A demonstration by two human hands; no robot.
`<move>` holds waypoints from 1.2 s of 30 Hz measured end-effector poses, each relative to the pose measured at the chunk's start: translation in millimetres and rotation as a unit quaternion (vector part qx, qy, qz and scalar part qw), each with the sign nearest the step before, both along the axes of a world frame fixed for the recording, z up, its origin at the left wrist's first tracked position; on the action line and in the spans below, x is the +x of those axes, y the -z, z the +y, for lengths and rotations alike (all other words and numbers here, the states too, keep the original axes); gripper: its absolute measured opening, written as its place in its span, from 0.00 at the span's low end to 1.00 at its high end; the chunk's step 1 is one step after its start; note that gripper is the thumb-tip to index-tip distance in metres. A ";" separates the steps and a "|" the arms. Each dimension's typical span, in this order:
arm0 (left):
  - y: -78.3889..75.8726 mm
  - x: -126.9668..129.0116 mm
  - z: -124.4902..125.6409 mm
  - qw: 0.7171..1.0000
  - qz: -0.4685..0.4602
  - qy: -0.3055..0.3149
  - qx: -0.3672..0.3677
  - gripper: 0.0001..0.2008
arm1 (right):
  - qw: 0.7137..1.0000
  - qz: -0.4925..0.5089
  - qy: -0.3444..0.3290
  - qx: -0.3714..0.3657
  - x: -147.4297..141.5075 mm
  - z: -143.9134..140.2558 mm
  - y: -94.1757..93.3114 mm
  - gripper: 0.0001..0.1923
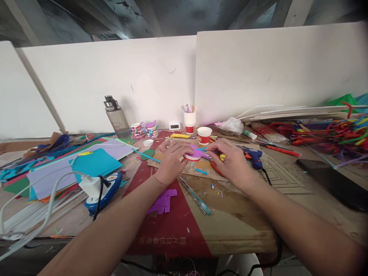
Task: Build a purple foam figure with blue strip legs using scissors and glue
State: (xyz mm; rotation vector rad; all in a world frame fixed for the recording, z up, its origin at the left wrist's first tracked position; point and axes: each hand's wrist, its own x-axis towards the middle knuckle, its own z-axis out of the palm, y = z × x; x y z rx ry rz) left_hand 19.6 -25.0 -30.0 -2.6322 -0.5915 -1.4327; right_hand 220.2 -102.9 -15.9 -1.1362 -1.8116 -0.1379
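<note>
Our left hand [174,157]: fingers pinching the purple-topped cup piece [194,153], at their tips; our right hand [228,156]: thumb and forefinger close together at the blue strip [202,148], grip too small for us to tell; red-and-white cup [204,136], beyond the fingers

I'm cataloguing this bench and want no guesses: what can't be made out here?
Head view: part of the flat purple paper piece, hidden by the left hand.
Head view: digits on the white rectangular clock, too small.
Head view: rightmost multicoloured craft stems, cut off by the right edge.
</note>
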 end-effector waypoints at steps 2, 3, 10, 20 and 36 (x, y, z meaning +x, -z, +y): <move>1.3 1.0 0.2 1.000 0.007 0.021 0.002 0.13 | 0.999 -0.031 -0.020 0.018 -0.7 -0.6 1.2 0.05; 1.8 1.4 0.2 1.000 0.011 0.030 0.000 0.14 | 0.998 -0.045 -0.025 0.024 -0.5 -0.3 2.0 0.06; 2.1 1.9 0.4 0.999 0.032 0.016 -0.007 0.14 | 0.991 -0.125 -0.033 0.039 2.5 3.3 9.9 0.09; 0.2 2.9 -3.6 0.999 0.049 0.009 -0.014 0.17 | 0.987 -0.144 -0.050 0.059 2.1 0.6 10.2 0.10; -2.2 11.2 -8.2 0.926 -0.119 0.059 -0.354 0.11 | 0.998 0.050 -0.012 -0.033 -0.2 3.4 2.6 0.24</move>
